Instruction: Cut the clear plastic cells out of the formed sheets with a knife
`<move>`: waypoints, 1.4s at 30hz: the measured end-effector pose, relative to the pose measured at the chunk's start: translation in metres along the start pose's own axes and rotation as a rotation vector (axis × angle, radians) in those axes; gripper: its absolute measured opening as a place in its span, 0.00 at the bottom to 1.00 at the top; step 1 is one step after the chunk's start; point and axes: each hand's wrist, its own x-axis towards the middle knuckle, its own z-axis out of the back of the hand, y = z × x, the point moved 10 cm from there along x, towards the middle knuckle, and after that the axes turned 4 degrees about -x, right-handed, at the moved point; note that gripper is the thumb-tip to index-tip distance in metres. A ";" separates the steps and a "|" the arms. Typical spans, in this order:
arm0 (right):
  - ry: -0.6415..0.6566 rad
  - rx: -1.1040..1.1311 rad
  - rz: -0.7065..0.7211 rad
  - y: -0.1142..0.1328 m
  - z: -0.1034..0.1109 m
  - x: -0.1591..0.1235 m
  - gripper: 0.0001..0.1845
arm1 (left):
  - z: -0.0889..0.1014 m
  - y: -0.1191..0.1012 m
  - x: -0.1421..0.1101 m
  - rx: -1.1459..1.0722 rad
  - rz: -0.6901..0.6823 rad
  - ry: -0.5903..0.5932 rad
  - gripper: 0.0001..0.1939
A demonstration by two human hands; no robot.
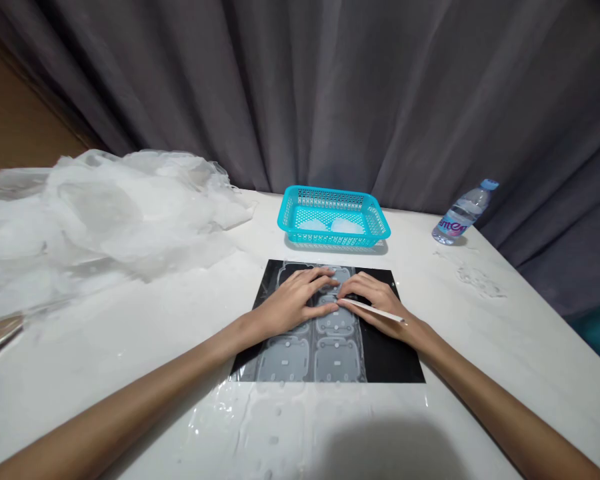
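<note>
A clear plastic sheet (286, 361) with rows of molded rounded-square shapes lies over a black mat (394, 357) and runs off its front edge onto the white table. My left hand (297, 301) rests palm down on the sheet, fingers apart and stretched out. Beside it, my right hand (373, 295) is closed around a thin white pen-like tool (380, 311), whose tip is close to my left thumb at one of the shapes. What kind of tool it is, I cannot make out.
Behind the mat stands a turquoise basket (384, 230) with a few whitish pieces (347, 225) inside. A water bottle (461, 215) is at the back right, near some clear scraps (480, 280). Crumpled translucent film (105, 207) is heaped on the left. A grey curtain (340, 87) hangs behind.
</note>
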 end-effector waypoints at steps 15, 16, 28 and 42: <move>0.010 0.008 -0.108 -0.003 0.004 0.004 0.06 | 0.000 0.003 0.001 -0.006 0.010 0.006 0.24; 0.006 0.013 -0.113 -0.004 0.004 0.004 0.05 | 0.000 0.003 0.001 -0.005 0.010 0.006 0.24; 0.020 -0.178 -0.014 0.001 0.004 -0.008 0.09 | 0.000 0.005 0.001 0.005 0.027 0.014 0.26; 0.035 -0.225 0.051 0.004 -0.005 0.003 0.12 | 0.000 0.005 0.000 -0.051 0.030 0.024 0.27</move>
